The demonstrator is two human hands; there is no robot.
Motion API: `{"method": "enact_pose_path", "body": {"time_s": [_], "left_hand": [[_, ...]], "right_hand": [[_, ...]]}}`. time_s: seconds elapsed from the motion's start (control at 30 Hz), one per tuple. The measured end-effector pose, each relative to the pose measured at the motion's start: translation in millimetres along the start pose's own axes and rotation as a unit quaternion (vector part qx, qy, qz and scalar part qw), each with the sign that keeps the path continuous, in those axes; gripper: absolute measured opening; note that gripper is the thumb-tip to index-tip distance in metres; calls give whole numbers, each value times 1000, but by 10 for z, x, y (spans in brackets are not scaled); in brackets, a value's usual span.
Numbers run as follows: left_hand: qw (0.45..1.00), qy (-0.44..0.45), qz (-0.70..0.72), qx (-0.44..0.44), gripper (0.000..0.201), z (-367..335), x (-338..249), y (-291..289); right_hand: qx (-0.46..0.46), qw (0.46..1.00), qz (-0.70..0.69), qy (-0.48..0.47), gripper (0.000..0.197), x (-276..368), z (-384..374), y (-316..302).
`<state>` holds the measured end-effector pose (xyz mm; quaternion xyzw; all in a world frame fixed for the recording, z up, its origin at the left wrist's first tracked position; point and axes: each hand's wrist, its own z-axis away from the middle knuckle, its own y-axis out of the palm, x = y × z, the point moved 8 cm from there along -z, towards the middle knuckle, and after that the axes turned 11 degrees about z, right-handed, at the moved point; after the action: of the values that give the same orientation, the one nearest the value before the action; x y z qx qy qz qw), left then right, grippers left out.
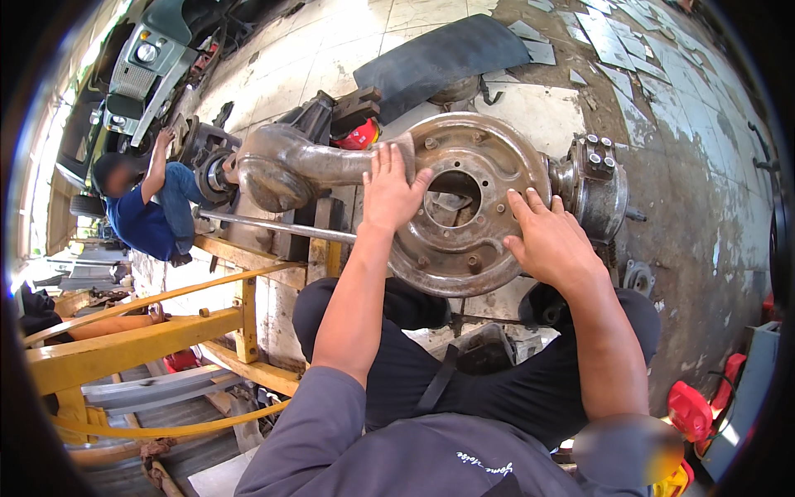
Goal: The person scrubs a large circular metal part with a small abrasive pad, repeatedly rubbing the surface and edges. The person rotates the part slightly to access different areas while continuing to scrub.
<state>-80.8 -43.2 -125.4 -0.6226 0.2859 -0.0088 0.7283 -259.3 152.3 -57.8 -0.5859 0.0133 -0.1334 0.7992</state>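
black curved panel [443,62] | yellow frame [132,348] | vehicle front [137,79] | blue-shirted co-worker [147,230]

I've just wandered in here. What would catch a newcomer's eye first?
Probably the large round metal plate near the centre, with a hole in its middle, the left hand at its left side and the right hand on its right. Next comes the bulging metal housing left of it, then the bright yellow frame at lower left.
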Motion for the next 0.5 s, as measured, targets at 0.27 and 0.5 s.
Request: {"method": "enact_pose_path", "body": {"time_s": [0.27,0.5], "left_hand": [[999,-25,21,9,92,-27,129,-57],[997,-75,12,13,97,-60,229,-62]], "right_hand": [[10,1000,0,1,68,-3,-9,17],[4,1000,-8,0,69,-17,-2,40]]}}
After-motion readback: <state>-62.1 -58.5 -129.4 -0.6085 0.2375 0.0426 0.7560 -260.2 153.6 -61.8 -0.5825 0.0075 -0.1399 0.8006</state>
